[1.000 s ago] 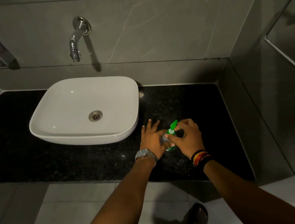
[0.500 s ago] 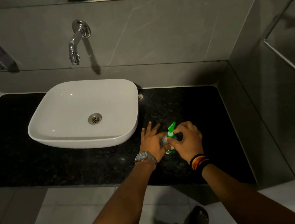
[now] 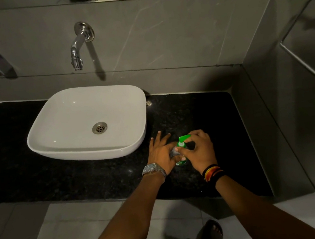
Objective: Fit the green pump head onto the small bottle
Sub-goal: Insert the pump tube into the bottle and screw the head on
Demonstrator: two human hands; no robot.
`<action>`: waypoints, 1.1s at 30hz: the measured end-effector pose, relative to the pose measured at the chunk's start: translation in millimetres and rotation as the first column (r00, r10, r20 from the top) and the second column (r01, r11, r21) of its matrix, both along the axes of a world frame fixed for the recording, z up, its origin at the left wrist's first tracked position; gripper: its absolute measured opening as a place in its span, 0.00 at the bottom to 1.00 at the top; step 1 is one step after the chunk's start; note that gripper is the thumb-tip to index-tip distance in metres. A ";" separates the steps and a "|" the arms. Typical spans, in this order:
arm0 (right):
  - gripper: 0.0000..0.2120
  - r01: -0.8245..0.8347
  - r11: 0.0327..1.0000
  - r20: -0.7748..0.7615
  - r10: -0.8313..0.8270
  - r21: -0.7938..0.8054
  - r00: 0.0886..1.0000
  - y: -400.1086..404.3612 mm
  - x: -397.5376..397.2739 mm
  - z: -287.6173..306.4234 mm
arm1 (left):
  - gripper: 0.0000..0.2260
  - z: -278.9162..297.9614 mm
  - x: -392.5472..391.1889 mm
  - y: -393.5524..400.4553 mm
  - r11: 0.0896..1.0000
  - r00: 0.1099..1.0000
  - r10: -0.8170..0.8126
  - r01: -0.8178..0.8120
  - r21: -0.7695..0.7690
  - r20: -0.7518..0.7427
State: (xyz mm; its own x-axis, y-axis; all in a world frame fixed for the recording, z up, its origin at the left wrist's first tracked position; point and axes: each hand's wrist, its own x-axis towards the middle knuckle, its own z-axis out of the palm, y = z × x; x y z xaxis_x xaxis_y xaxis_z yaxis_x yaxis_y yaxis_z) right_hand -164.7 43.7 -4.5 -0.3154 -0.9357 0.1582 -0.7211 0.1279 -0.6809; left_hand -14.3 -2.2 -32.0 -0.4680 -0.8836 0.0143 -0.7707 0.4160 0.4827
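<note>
Head view: small bottle (image 3: 180, 162) upright on black counter (image 3: 79, 177), at about 4 o'clock from white basin (image 3: 54, 113), braced by left hand (image 3: 162, 155) with outer fingers splayed. Green pump head (image 3: 182, 140) already over bottle neck, pinched at collar by right hand (image 3: 200, 149). Seating judged underway; full tightness of collar not discernible, final turns probably left.
</note>
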 end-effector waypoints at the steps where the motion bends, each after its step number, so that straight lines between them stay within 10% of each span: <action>1: 0.16 0.016 1.000 -0.007 -0.016 -0.001 1.000 0.2 1.1 -0.3 | 0.25 0.1 -0.2 -0.1 1.000 1.000 -0.001 0.001 0.002 0.000; 14: 0.16 -0.344 0.931 0.200 0.316 0.124 0.928 -5.8 -22.7 7.3 | 0.28 -2.4 -0.7 -1.2 1.000 1.000 -0.009 0.009 -0.002 -0.017; 33: 0.15 -0.102 0.994 -0.105 0.099 -0.030 0.990 1.2 -12.3 -3.2 | 0.24 -1.2 -1.2 0.0 1.000 1.000 -0.001 0.001 -0.001 -0.009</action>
